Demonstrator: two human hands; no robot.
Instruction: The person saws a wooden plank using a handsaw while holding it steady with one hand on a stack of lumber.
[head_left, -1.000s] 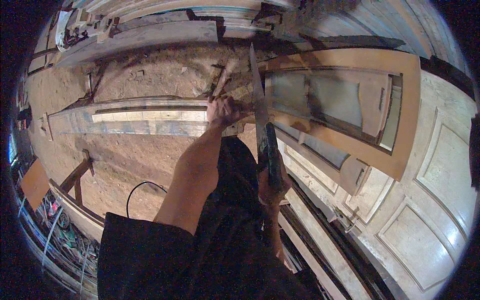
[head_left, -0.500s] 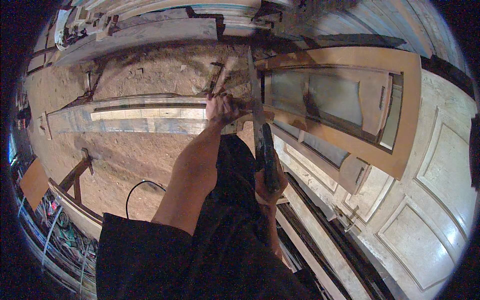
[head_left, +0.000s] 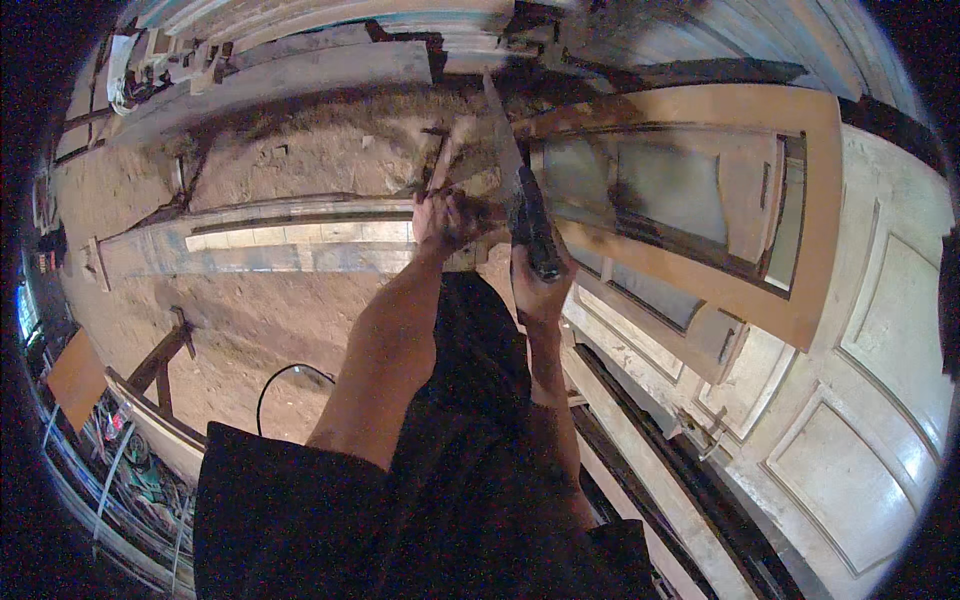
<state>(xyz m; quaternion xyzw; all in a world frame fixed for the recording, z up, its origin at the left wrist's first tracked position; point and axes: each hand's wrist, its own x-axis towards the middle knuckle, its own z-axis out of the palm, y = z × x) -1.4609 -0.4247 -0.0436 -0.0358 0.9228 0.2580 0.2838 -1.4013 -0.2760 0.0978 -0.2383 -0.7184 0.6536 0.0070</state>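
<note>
A handsaw stands with its thin metal blade (head_left: 503, 125) pointing away from me and its dark handle (head_left: 535, 225) toward me. My right hand (head_left: 541, 280) is closed round that handle. To its left, my left hand (head_left: 442, 222) grips the right end of a pale wooden strip (head_left: 300, 236). This strip lies along a narrow wooden bench (head_left: 270, 260). The blade passes just right of my left fingers; where it meets the wood is hidden. Beyond my left hand, an L-shaped piece (head_left: 440, 158) with a dark end sticks out; its kind is unclear.
A brown framed panel (head_left: 822, 200) with greyish insets leans at the right, over a pale panelled door (head_left: 875, 420). Long boards (head_left: 640, 450) run beside my right arm. A black cable (head_left: 265, 390) curls on the dirt floor (head_left: 240, 330). Stacked planks (head_left: 310, 70) lie at the back.
My right hand has pushed the saw forward, away from me, so handle and forearm sit farther up. My left hand stays at the strip's end. The view has shifted slightly.
</note>
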